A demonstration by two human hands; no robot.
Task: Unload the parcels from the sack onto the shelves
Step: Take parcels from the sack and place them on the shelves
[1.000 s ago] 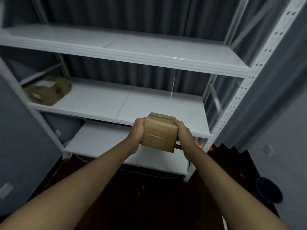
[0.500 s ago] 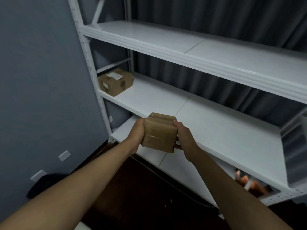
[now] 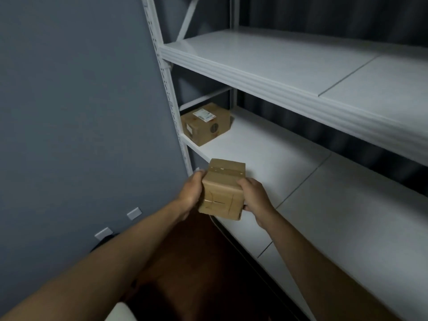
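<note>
I've got the small cardboard parcel at centre frame, left hand and right hand clamped on its opposite sides, fingers wrapped round the edges, just at the front lip of the middle shelf. It looks held above the shelf, though I can't be sure. Another labelled parcel sits at the shelf's far-left corner.
</note>
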